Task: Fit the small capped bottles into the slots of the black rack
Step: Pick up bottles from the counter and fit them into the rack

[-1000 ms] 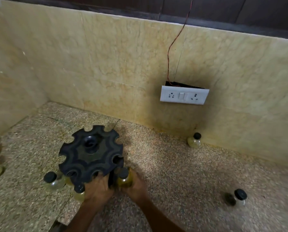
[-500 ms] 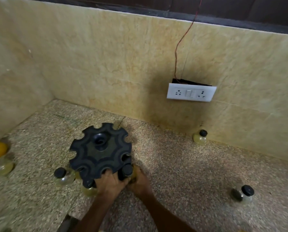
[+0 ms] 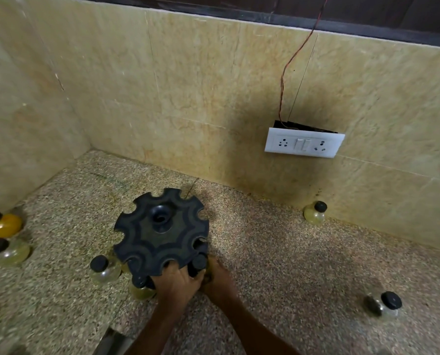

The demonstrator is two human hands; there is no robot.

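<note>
Gripping: your left hand (image 3: 176,280) curls over the near rim of the black rack (image 3: 162,233); your right hand (image 3: 217,276) wraps the bottle (image 3: 199,262) at the rack's near-right slot.
Bottle axis: upright, black cap pointing up (its body is hidden behind your fingers).
Rack: round, matte black plastic, scalloped notches around its edge, a hollow hub in the middle; it stands on the speckled stone counter (image 3: 277,252).
Loose bottles: rounded glass with black caps; a clear one (image 3: 103,270) just left of the rack, a yellowish one (image 3: 315,213) against the wall tiles, one (image 3: 384,304) tilted far right.
</note>
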